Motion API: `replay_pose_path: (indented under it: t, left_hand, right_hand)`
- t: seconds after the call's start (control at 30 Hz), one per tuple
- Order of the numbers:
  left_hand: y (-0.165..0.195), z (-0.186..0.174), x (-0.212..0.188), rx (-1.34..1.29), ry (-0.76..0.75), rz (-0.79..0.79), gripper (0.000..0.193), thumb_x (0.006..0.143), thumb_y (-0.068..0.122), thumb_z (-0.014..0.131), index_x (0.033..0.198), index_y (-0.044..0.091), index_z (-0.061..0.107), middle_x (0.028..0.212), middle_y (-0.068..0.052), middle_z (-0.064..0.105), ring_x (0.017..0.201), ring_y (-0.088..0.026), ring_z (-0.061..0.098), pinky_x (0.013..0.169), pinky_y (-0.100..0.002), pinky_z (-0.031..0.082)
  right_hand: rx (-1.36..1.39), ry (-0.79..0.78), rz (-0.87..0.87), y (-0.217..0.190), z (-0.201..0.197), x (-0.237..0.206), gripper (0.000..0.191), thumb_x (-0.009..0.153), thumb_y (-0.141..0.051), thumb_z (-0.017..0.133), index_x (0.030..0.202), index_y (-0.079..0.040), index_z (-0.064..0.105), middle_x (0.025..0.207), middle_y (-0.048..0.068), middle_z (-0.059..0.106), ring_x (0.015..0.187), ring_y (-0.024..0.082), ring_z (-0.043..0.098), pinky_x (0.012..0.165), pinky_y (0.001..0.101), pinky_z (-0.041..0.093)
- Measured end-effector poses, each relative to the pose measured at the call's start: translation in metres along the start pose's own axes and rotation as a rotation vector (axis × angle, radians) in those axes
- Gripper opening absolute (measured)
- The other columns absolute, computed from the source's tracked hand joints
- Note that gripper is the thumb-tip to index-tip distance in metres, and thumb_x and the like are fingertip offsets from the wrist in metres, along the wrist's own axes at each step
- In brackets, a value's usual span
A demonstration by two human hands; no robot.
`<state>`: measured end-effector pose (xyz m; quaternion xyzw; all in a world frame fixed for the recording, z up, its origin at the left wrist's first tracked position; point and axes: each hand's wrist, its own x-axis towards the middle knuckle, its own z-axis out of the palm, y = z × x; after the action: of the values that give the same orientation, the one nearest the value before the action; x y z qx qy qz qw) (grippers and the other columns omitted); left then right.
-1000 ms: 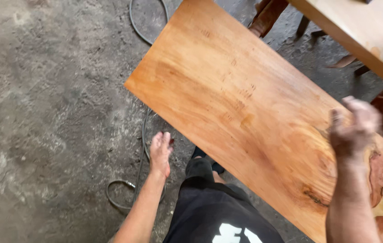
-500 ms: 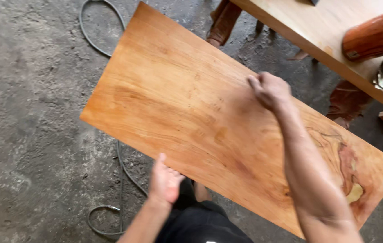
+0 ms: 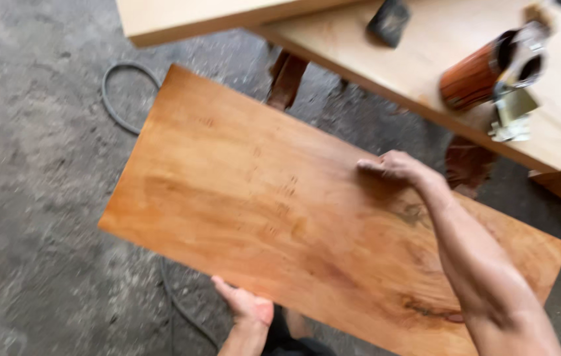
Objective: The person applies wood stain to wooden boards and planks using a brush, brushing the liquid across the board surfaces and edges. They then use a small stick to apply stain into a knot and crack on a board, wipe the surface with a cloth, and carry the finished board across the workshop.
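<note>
Head view shows the concrete floor (image 3: 36, 198) filling the left side, with a grey cable (image 3: 117, 105) looping across it and passing under the work. Above it you hold a large orange-brown board (image 3: 261, 217), flat face up. Its long axis runs on a diagonal, from the upper left corner near the cable down to the lower right corner beyond your forearm. A dark knot marks the grain toward that lower right end. A pale workbench (image 3: 425, 72) stands behind the far edge, carrying a reddish wooden cylinder (image 3: 472, 82) and a small dark block (image 3: 389, 21).

Your right hand (image 3: 396, 168) lies on the top face near the far long edge, fingers curled and pressed down; whether it grips anything small I cannot tell. Your left hand (image 3: 247, 304) sits at the near long edge, fingers wrapped under it, holding the board from below.

To handle it well, keep the two hands opposed across the width, so the long ends do not swing, and watch the far edge beside the workbench.
</note>
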<state>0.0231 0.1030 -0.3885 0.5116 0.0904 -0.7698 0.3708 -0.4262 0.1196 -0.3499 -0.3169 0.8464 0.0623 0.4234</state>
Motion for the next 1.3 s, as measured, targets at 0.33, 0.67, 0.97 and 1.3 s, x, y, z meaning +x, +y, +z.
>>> replay_pose_path:
  t: [0.33, 0.67, 0.97, 1.3]
  left_hand:
    - [-0.002, 0.001, 0.019, 0.156, -0.026, -0.055, 0.081, 0.091, 0.073, 0.024, 0.147, 0.018, 0.046, 0.154, -0.006, 0.048, 0.140, -0.031, 0.045, 0.114, -0.051, 0.036]
    - [-0.009, -0.006, -0.021, 0.430, -0.262, 0.045, 0.079, 0.093, 0.072, 0.023, 0.143, 0.016, 0.047, 0.150, -0.008, 0.050, 0.136, -0.032, 0.047, 0.114, -0.051, 0.038]
    - [-0.157, -0.008, -0.152, 0.601, -0.613, 0.137, 0.077, 0.094, 0.072, 0.023, 0.138, 0.014, 0.049, 0.146, -0.010, 0.052, 0.133, -0.032, 0.049, 0.113, -0.051, 0.039]
    - [-0.319, 0.000, -0.279, 0.687, -0.879, 0.161, 0.075, 0.096, 0.071, 0.022, 0.134, 0.012, 0.051, 0.142, -0.011, 0.055, 0.130, -0.032, 0.051, 0.112, -0.050, 0.041]
  right_hand:
    - [-0.075, 0.777, -0.265, -0.060, 0.028, -0.275, 0.077, 0.058, -0.076, 0.078, 0.075, -0.002, 0.064, 0.075, 0.017, 0.066, 0.077, 0.036, 0.067, 0.074, 0.0467, 0.053]
    - [0.059, 1.267, -0.463, -0.006, 0.114, -0.449, 0.026, 0.078, -0.013, 0.063, 0.098, 0.003, 0.064, 0.082, 0.013, 0.062, 0.077, 0.029, 0.063, 0.075, 0.0426, 0.052]
    - [0.255, 1.540, -0.427, 0.161, 0.205, -0.595, 0.020, 0.078, -0.007, 0.063, 0.095, 0.002, 0.065, 0.081, 0.014, 0.064, 0.076, 0.030, 0.064, 0.074, 0.0425, 0.053]
    - [0.356, 1.769, -0.389, 0.348, 0.255, -0.688, 0.010, 0.084, -0.004, 0.062, 0.093, 0.000, 0.064, 0.084, 0.013, 0.068, 0.077, 0.030, 0.068, 0.073, 0.0422, 0.055]
